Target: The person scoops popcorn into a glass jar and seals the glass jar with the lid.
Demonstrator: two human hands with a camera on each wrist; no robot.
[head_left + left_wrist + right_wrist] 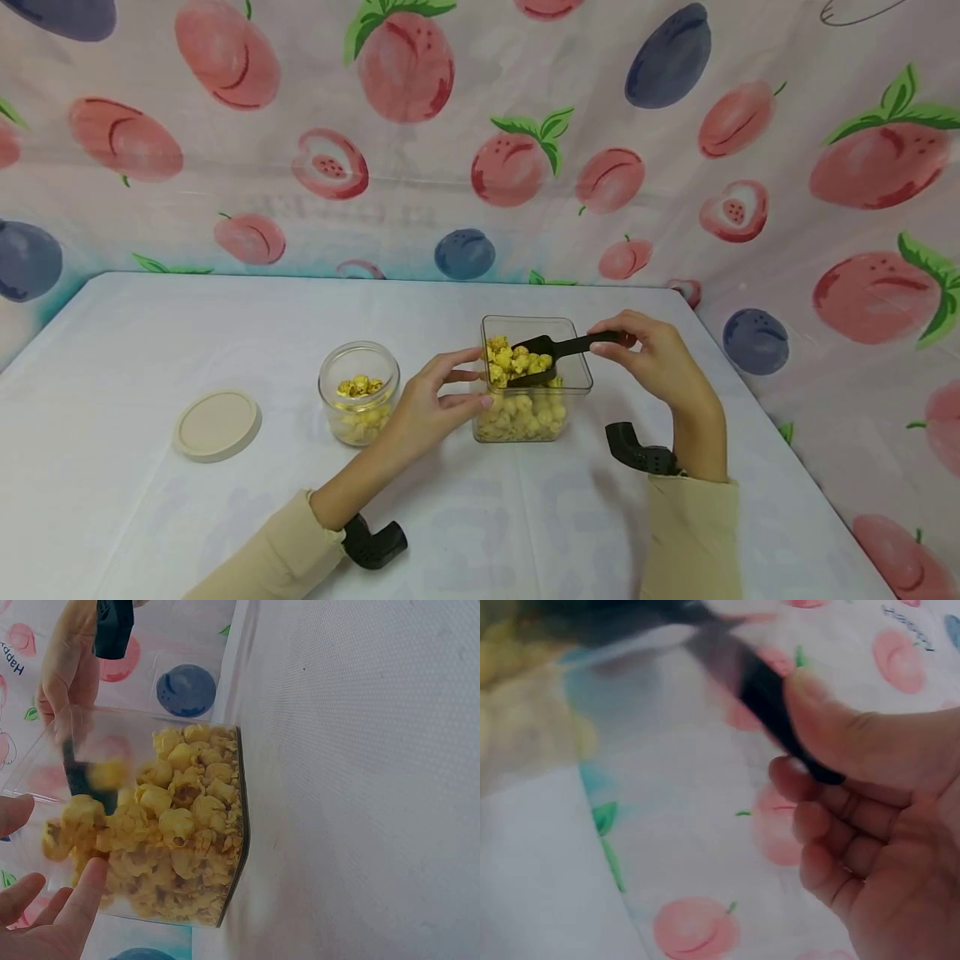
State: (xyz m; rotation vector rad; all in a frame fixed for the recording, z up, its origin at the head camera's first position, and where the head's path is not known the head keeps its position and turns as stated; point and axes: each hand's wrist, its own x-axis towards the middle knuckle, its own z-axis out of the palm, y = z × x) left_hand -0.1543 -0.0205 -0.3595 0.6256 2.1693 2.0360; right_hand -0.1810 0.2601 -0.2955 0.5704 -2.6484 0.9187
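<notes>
Scoop [557,348]: likely light, stiff; hold by handle [583,342], where right hand [658,360] pinches. Tub [577,391]: beside left hand [433,398], fingers extended.

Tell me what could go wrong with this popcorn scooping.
Popcorn heaped in the black scoop could tumble out if it tilts. The left hand seems to rest only lightly against the square clear container, which might slide. The open jar stands beside that hand and could get knocked.
</notes>
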